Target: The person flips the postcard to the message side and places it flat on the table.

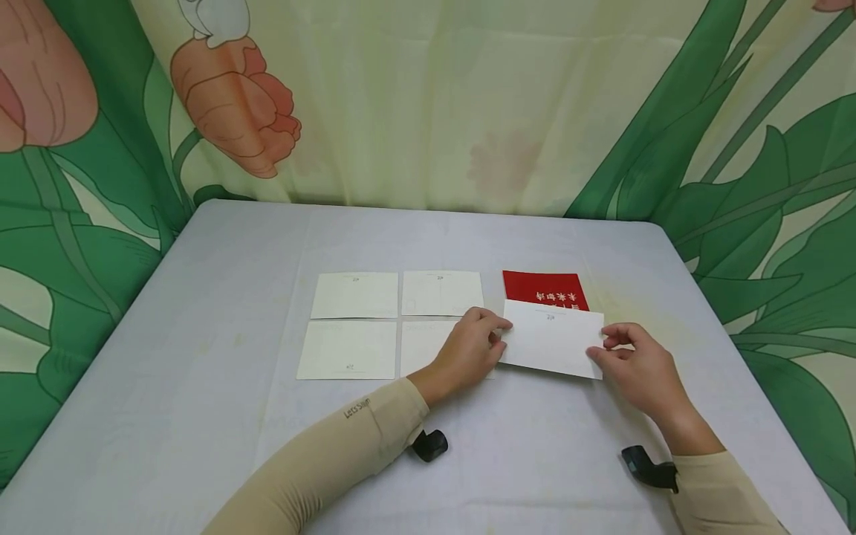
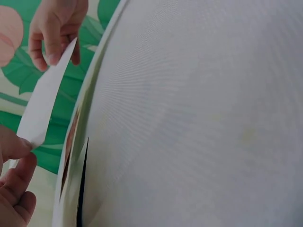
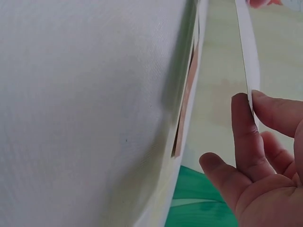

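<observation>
A white card (image 1: pixel 551 342) with small dark print near its far edge is held between both hands. My left hand (image 1: pixel 471 348) pinches its left edge between thumb and fingers. At the opposite edge, my right hand (image 1: pixel 638 365) pinches it the same way, seen close up in the right wrist view, where the card (image 3: pixel 246 47) appears nearly edge-on. The left wrist view shows the card (image 2: pixel 45 99) raised off the table. Behind it lies a red card (image 1: pixel 543 285) with white lettering, its near part hidden by the white card.
Several white cards lie in a two-by-two layout to the left, among them a far-left card (image 1: pixel 354 297) and a near-left card (image 1: pixel 346 353). My left hand and forearm partly cover the near-right card (image 1: pixel 417 345). A white cloth covers the table (image 1: pixel 167 357); a flower-patterned curtain (image 1: pixel 414 111) hangs behind.
</observation>
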The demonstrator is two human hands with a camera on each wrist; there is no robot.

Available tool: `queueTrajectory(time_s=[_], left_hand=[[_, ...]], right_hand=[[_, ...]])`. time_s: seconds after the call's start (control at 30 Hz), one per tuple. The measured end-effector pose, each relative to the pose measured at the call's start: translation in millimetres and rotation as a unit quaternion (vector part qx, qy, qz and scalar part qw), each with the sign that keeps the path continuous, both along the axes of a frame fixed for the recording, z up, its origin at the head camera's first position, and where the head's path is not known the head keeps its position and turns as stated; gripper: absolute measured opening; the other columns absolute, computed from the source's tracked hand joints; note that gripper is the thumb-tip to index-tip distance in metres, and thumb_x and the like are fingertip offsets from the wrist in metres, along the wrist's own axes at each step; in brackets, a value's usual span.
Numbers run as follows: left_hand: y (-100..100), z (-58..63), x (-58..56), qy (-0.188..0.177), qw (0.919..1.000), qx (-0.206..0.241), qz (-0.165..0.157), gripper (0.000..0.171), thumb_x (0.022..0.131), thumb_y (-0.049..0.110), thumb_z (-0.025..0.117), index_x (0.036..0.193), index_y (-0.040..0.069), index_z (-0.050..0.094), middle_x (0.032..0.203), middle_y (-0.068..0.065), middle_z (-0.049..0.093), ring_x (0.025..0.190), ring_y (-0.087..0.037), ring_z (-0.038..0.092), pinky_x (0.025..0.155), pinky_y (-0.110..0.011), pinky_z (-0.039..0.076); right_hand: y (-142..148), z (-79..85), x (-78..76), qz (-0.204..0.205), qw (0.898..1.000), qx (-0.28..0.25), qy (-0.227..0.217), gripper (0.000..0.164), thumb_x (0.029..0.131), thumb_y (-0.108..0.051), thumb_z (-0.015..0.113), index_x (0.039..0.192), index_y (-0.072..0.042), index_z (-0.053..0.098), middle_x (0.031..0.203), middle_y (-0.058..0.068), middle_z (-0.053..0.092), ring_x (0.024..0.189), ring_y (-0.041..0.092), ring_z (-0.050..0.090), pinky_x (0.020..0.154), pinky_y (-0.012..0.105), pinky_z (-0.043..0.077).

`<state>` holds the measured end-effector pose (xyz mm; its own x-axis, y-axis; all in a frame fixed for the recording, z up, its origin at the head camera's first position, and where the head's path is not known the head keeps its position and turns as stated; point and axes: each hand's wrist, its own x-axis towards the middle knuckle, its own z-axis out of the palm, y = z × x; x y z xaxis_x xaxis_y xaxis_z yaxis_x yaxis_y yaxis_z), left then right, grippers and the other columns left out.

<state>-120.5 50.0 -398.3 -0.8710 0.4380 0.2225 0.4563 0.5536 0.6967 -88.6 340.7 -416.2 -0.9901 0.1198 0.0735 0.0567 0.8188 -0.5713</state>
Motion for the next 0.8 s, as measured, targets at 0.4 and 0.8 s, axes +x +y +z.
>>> queueTrajectory(time_s=[0.4, 0.8], left_hand=[[1, -0.4, 1.1, 0.034, 0.9899, -0.137, 0.016, 0.032, 0.091, 0.021, 0.074, 0.122, 0.015, 0.073, 0.117, -0.001, 0.07, 0.108, -0.02, 0.062, 0.084, -0.036, 0.048], [4, 0.7, 2.3, 0.027, 0.9741, -0.224, -0.016, 0.04, 0.091, 0.03, 0.074, 0.128, 0.017, 0.07, 0.12, -0.001, 0.066, 0.11, -0.02, 0.056, 0.081, -0.035, 0.041]], right_hand=[[-29, 40.5, 10.3, 0.023, 0.997, 0.002, -0.071, 0.047, 0.094, -0.024, 0.07, 0.129, 0.006, 0.057, 0.113, 0.022, 0.059, 0.099, 0.04, 0.062, 0.069, 0.033, 0.054], [-32, 40.4, 7.0, 0.033, 0.991, 0.017, -0.128, 0.06, 0.092, -0.024, 0.073, 0.137, 0.008, 0.05, 0.119, 0.028, 0.056, 0.105, 0.045, 0.06, 0.077, 0.045, 0.057]])
